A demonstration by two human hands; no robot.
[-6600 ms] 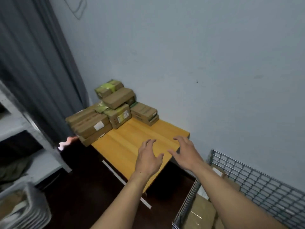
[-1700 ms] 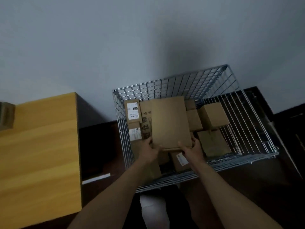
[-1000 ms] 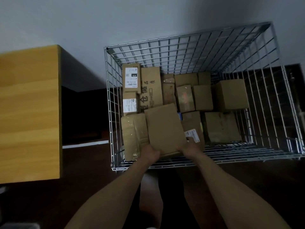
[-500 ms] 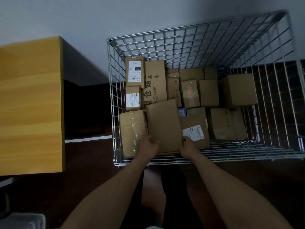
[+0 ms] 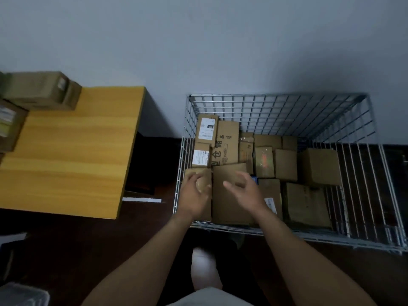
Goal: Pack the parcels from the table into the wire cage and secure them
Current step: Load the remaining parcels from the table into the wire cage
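Note:
The wire cage (image 5: pixel 276 97) stands on the dark floor against the wall and holds several brown cardboard parcels. A flat brown parcel (image 5: pixel 227 204) lies in the cage's near left part, beside a tape-wrapped parcel (image 5: pixel 204 173). My left hand (image 5: pixel 194 196) hovers over the tape-wrapped parcel with loosely curled fingers and holds nothing. My right hand (image 5: pixel 247 193) hangs above the flat parcel, fingers relaxed, also holding nothing. More parcels (image 5: pixel 42 91) sit at the far left end of the wooden table (image 5: pixel 70 155).
The table's right edge is a short gap left of the cage. A white strip (image 5: pixel 142 199) lies on the floor between them. The grey wall runs behind both. My legs are below, in front of the cage.
Both hands have let go of the flat parcel, which now lies in the cage, and have lifted off it. The view has swung left, bringing the table parcels back into sight.

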